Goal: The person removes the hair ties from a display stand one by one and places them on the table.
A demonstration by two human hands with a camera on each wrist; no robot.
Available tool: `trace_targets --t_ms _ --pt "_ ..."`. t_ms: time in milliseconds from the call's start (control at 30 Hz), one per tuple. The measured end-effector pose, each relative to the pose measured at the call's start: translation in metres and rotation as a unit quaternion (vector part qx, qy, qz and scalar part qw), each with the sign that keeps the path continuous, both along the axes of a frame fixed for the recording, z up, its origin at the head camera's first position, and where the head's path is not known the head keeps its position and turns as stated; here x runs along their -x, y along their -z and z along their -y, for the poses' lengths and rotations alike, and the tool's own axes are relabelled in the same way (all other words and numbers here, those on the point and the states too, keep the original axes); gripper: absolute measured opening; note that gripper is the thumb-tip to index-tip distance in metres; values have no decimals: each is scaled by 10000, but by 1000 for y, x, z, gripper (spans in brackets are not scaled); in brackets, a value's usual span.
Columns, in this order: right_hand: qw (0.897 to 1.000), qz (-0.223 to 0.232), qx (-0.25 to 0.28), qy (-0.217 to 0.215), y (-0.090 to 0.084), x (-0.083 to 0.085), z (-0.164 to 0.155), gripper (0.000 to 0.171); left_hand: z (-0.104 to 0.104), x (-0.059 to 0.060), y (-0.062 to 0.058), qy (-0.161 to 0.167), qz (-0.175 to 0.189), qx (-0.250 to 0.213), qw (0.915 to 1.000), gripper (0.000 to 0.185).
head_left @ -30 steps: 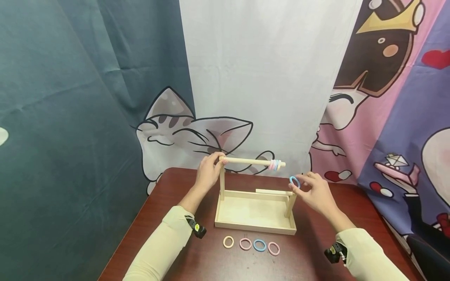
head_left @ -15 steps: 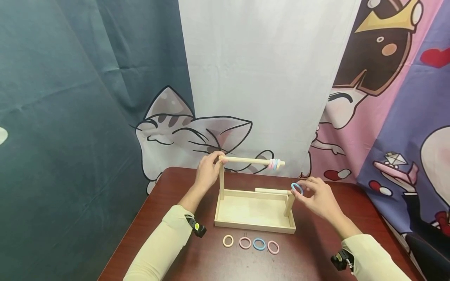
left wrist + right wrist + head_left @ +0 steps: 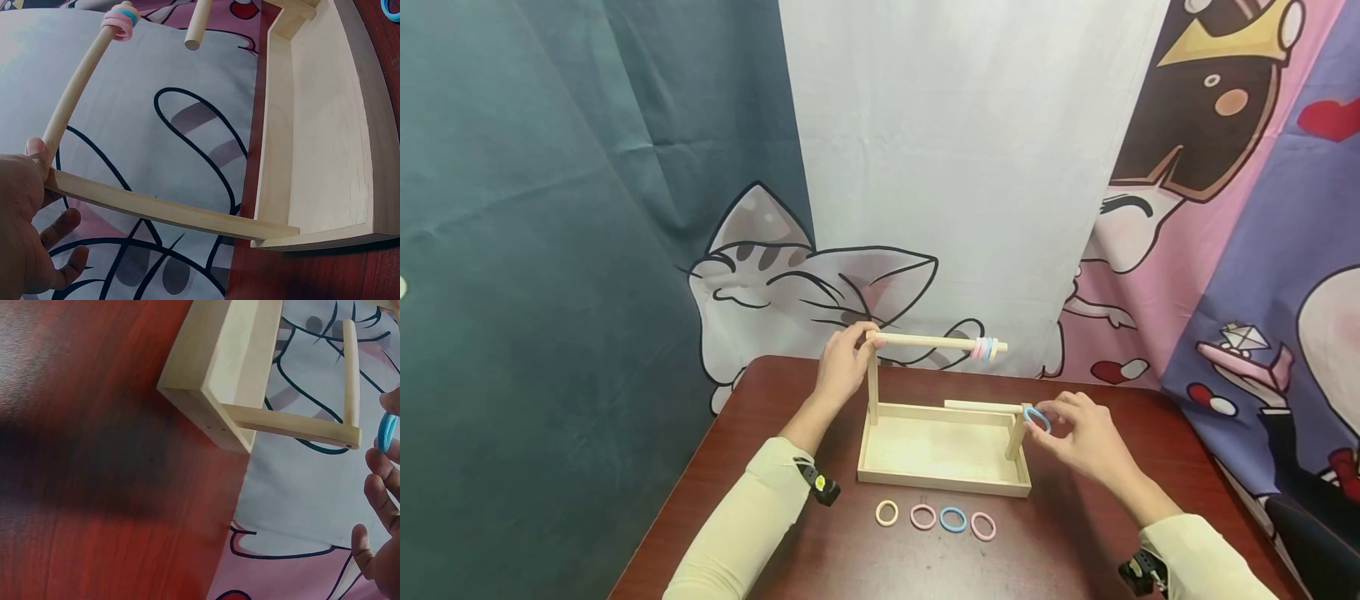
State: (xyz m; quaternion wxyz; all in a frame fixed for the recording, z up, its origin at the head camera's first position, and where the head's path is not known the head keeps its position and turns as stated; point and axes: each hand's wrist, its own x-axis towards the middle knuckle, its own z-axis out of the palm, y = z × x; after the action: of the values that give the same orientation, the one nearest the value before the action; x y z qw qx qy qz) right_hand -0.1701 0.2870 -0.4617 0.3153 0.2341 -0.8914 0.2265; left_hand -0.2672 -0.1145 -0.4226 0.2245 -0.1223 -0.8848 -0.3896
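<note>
Head only: 4 loose rings (image 3: 935, 517); right fingers (image 3: 1062, 407) pinch ring (image 3: 387, 434), left fingers (image 3: 857, 332) grip post (image 3: 156, 207).

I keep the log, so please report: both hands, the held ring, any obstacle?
Left hand holding top of tall post. Right hand pinching blue ring. Possible obstacle: short post, apart from ring.

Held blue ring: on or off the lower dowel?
Off. The right hand pinches the blue ring; the right wrist view shows a gap from the lower dowel.

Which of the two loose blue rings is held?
The round blue ring pinched in the right hand; the other blue ring lies on the reddish-brown table.
</note>
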Motion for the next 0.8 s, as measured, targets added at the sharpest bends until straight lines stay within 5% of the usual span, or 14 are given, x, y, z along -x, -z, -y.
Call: trace_targets --t_ms 800 --pt "9985 213 -425 -265 35 -28 11 25 0 1 1 -36 -71 26 10000 33"
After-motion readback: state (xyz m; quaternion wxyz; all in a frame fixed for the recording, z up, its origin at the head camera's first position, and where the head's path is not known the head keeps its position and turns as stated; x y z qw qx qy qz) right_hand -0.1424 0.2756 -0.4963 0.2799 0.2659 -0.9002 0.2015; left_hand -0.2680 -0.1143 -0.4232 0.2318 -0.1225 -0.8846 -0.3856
